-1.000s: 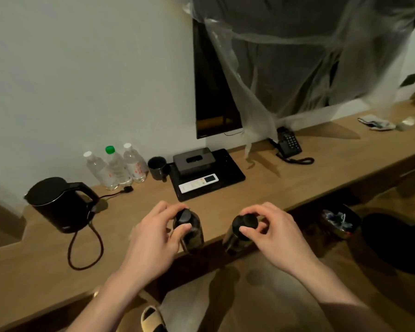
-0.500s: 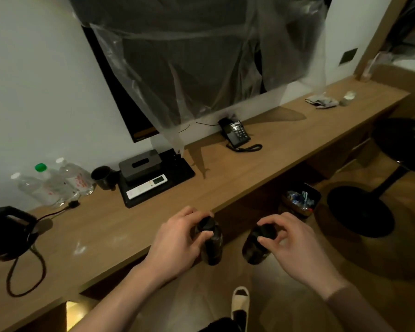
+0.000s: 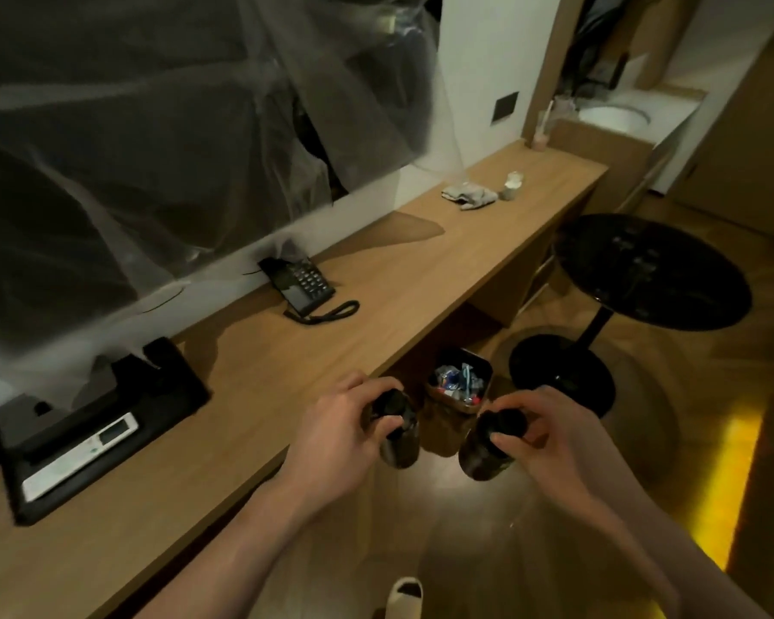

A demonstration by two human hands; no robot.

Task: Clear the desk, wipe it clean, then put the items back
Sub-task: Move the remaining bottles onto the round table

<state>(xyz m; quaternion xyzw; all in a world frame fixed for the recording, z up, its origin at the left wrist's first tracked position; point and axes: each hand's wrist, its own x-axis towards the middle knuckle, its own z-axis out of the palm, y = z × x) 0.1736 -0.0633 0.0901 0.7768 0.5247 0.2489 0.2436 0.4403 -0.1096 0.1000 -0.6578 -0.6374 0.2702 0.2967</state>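
Observation:
My left hand (image 3: 345,426) grips a dark jar (image 3: 398,444) by its black lid, held in the air just off the front edge of the long wooden desk (image 3: 398,279). Beside it my right hand (image 3: 550,435) grips a second dark jar (image 3: 483,457) the same way, above the floor. On the desk lie a black tray (image 3: 179,386) with a white remote (image 3: 81,453) and a dark tissue box, a black telephone (image 3: 300,283), a grey cloth (image 3: 470,196) and a small white item (image 3: 512,183) at the far right end.
A small bin (image 3: 461,386) full of litter stands under the desk edge between the jars. To the right is a round black pedestal table (image 3: 653,270). A plastic-covered dark screen (image 3: 153,127) hangs above the desk. A washbasin (image 3: 613,118) lies at the far right.
Both hands have carried the jars off the desk and to the right. My view has swung right; the kettle, bottles and mug have left the frame and the round table and washbasin have appeared.

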